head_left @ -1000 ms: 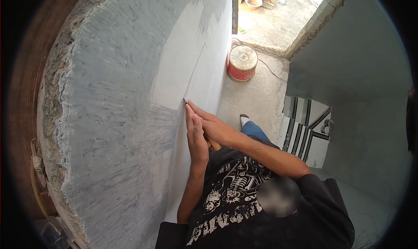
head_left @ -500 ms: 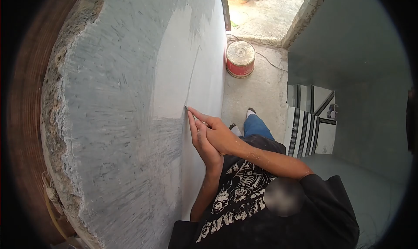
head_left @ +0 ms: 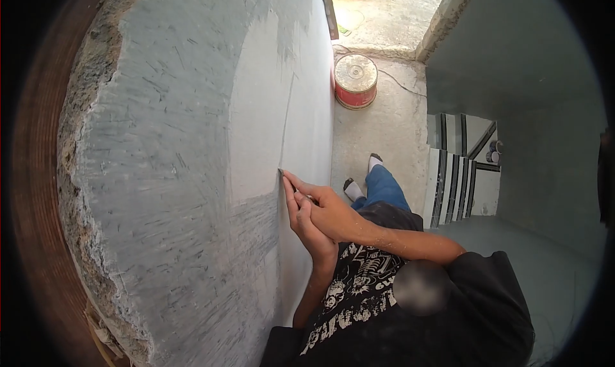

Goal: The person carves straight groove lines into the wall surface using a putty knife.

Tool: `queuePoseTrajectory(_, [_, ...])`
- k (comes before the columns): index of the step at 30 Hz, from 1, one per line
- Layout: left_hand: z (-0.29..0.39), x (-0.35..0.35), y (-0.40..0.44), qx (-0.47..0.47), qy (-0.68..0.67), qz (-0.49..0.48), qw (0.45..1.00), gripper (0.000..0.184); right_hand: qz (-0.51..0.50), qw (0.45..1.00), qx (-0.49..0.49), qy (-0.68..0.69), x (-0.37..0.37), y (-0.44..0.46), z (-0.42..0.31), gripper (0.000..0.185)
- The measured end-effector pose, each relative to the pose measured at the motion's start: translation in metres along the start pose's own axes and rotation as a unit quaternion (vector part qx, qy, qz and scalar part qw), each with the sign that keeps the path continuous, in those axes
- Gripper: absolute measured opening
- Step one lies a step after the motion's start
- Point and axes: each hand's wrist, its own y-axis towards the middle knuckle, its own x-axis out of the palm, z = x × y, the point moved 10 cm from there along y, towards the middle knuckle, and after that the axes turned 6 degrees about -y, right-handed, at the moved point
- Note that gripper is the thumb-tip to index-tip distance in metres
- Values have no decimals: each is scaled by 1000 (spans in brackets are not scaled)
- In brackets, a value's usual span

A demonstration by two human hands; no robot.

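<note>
My right hand [head_left: 338, 214] and my left hand [head_left: 315, 237] are pressed together against the grey wall [head_left: 173, 162]. Both are closed around a thin dark blade [head_left: 280, 173], whose tip touches the wall; fingers hide most of it, so its exact kind is unclear. Above the tip, a dark line [head_left: 288, 107] runs up through a smooth, pale plastered patch [head_left: 256, 98]. Below the patch the surface is streaked with dark scratches.
A red bucket [head_left: 356, 82] with a pale, stained top stands on the concrete floor beyond my feet. A cable [head_left: 403, 83] runs beside it. Black-and-white steps [head_left: 451, 181] lie to the right. A rough broken edge [head_left: 96, 142] bounds the wall on the left.
Both hands and the blade have shifted slightly down along the wall, staying together. The line above the tip looks longer. The view has tilted a little, and my feet show more.
</note>
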Motion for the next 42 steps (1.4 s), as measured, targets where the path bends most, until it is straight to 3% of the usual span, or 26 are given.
queuePoseTrajectory(17, [15, 2, -7, -6, 82, 26, 996, 68, -28, 998, 52, 30, 3, -2, 6, 58])
queuePoseTrajectory(23, [21, 8, 6, 40, 145, -5, 989, 68, -8, 997, 53, 58, -2, 4, 0, 58])
queuePoseTrajectory(26, [18, 13, 7, -21, 92, 4, 996, 68, -7, 997, 57, 54, -5, 7, 0, 57])
queuePoseTrajectory(35, [17, 12, 15, 46, 136, 0, 990, 64, 6, 997, 53, 51, -11, 12, 5, 49])
queuePoseTrajectory(42, [22, 24, 22, 48, 152, 10, 987, 65, 14, 997, 37, 64, -18, 23, 8, 49])
